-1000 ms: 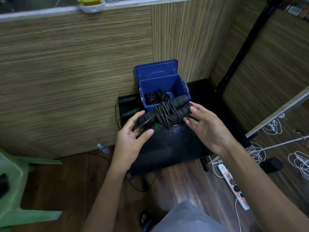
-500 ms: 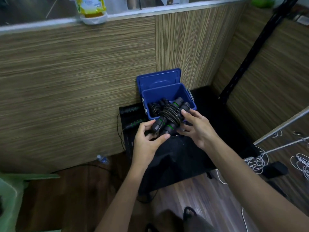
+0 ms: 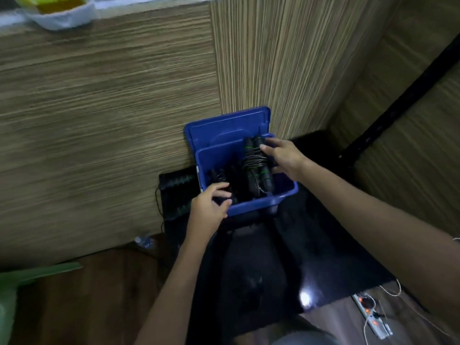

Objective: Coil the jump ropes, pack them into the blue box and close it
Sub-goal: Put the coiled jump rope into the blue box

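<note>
The blue box [image 3: 261,204] stands open on a black table [image 3: 323,232], its lid [image 3: 224,130] leaning back against the wood wall. My right hand [image 3: 283,155] grips a coiled black jump rope [image 3: 254,168] with green-ringed handles, held nearly upright inside the box on the right side. Another coiled rope [image 3: 216,175] lies in the box's left part. My left hand [image 3: 206,210] is curled over the box's front left corner, fingers reaching over the rim. The image is blurred.
Black handles of a further jump rope [image 3: 176,181] lie on the table left of the box, against the wall. A slanted black pole [image 3: 398,90] rises at the right. A power strip [image 3: 371,317], a small bottle [image 3: 143,241] and a green chair [image 3: 25,277] are on the floor.
The coiled rope went from in front of the box into it, turned nearly upright. My left hand let go of it and dropped to the box's front left corner.
</note>
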